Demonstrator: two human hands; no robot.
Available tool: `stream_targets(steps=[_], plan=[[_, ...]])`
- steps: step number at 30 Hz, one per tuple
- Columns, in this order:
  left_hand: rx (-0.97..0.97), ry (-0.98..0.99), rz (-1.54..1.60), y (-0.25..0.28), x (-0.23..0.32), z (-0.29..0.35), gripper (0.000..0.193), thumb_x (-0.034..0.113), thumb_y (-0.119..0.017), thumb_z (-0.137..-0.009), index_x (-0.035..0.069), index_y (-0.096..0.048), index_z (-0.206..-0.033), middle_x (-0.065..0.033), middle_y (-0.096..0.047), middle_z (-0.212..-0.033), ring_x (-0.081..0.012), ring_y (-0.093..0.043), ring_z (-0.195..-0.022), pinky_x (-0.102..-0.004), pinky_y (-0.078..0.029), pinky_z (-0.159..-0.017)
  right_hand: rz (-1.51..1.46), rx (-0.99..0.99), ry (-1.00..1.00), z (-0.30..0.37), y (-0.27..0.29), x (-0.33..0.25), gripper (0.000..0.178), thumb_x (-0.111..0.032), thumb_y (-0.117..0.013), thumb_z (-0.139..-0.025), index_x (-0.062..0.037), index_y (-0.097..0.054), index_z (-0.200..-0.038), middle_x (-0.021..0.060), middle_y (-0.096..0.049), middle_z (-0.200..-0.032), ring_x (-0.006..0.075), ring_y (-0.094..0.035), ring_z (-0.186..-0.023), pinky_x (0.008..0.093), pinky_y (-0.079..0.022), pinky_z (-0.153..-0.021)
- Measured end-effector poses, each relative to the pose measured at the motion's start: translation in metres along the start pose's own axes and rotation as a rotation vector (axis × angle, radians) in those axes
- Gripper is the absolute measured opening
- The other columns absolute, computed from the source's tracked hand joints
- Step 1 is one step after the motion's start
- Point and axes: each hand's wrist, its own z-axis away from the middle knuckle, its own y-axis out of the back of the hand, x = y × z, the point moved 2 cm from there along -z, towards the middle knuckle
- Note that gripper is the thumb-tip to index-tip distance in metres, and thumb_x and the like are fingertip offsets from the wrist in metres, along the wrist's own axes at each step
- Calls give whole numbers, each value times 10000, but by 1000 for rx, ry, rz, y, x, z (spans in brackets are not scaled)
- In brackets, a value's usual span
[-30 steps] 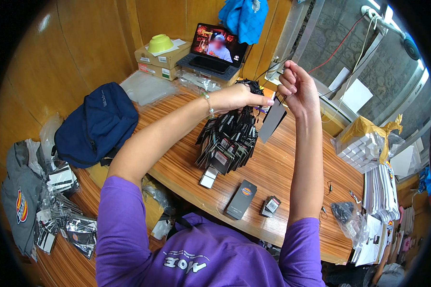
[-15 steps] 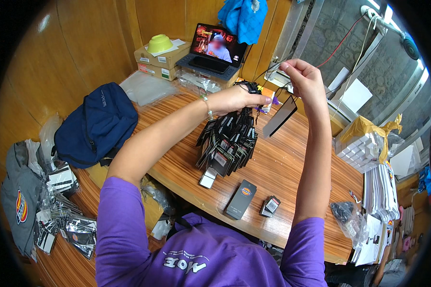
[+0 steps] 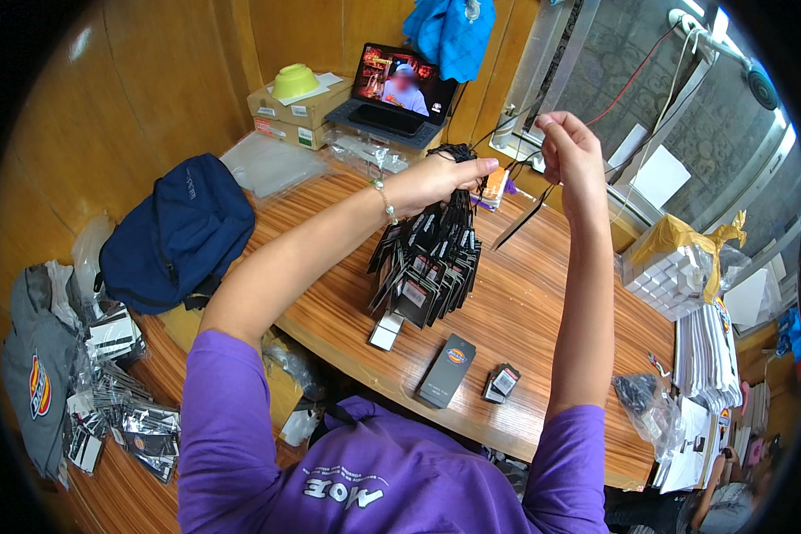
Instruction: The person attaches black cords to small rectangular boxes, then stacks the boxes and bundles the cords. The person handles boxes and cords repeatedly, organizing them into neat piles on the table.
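Note:
My left hand (image 3: 436, 182) is closed round the black strings of a thick bunch of black hang tags (image 3: 427, 262), which dangles below it over the table. My right hand (image 3: 568, 147) is raised to the right of it, thumb and fingers pinching a thin black string (image 3: 518, 118). From a string by this hand hangs a single hang tag (image 3: 522, 221), seen nearly edge-on. Two small white labels (image 3: 385, 330) show at the bottom of the bunch. In front of me on the table lie a stack of grey hang tags (image 3: 447, 371) and a small pile of tags (image 3: 502, 384).
The wooden table (image 3: 552, 343) curves round me. A dark blue bag (image 3: 180, 231) and bagged tags (image 3: 151, 436) lie to the left. Behind stand a tablet (image 3: 399, 84) and boxes with a yellow bowl (image 3: 295, 82). At right are wrapped small white boxes (image 3: 672, 278) and stacked papers (image 3: 708, 356).
My right hand has shifted slightly right. The single hang tag has turned from showing its face to nearly edge-on. My left hand still grips the bunch.

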Motion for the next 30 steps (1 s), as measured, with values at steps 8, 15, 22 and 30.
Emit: stream_targets(steps=[8, 15, 22, 30], plan=[[20, -79, 171, 0, -2, 2, 411, 451, -520, -853, 174, -469, -554, 87, -389, -523, -14, -303, -471, -191, -210, -427, 39, -198, -31, 35, -30, 37, 390, -202, -668, -768, -27, -446, -1037, -74, -395, -577, 23, -336, -508, 188, -233, -442], [52, -121, 106, -10, 18, 15, 418, 459, -514, -854, 123, -543, -607, 64, -461, -552, -18, -373, -505, -190, -291, -464, 246, -293, 47, 34, -37, 60, 340, -276, -703, -732, -1, -555, -868, -47, -383, -576, 53, -319, -538, 236, -246, -467], [205, -112, -158, 8, 5, 2, 489, 511, -499, -840, 96, -546, -585, 62, -423, -546, -43, -333, -519, -211, -298, -500, 393, -165, 169, 28, -34, 50, 284, -198, -681, -737, -5, -577, -917, -29, -383, -550, 70, -352, -520, 243, -309, -475], [205, -54, -231, 7, 30, 20, 564, 555, -483, -827, 107, -456, -486, 53, -361, -495, -44, -302, -498, -232, -239, -459, 367, -152, 154, 26, -33, 45, 279, -165, -663, -746, -11, -563, -956, -32, -389, -571, 64, -352, -530, 229, -311, -484]])
